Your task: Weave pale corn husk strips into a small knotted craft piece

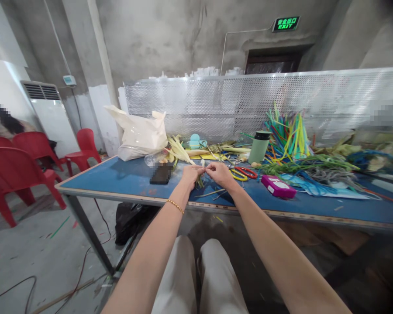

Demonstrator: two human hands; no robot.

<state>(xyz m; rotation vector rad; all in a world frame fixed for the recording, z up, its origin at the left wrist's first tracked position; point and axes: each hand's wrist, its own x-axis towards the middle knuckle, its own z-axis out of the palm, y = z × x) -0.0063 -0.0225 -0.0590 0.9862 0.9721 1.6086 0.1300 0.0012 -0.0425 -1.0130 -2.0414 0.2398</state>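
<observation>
My left hand (191, 175) and my right hand (220, 175) meet close together over the table's front edge. Between them is a small bundle of pale and green plant strips (200, 181), which look like corn husk. My left fingers are wrapped on the bundle, and its green ends hang below them. The right thumb and fingertips pinch its upper part; the exact contact is too small to see. Just right of my right hand lie scissors with yellow handles (238, 175) and a pair with red handles (249, 172). A phone (160, 173) is left of my left hand.
On the blue table (118, 179) stand a white plastic bag (142, 135), a green bottle (259, 147) and colourful strips (288, 135). A purple box (278, 186) lies at the right, near green cords (311, 162). Perforated metal panels (196, 104) rise behind. Red chairs (22, 170) are at the left.
</observation>
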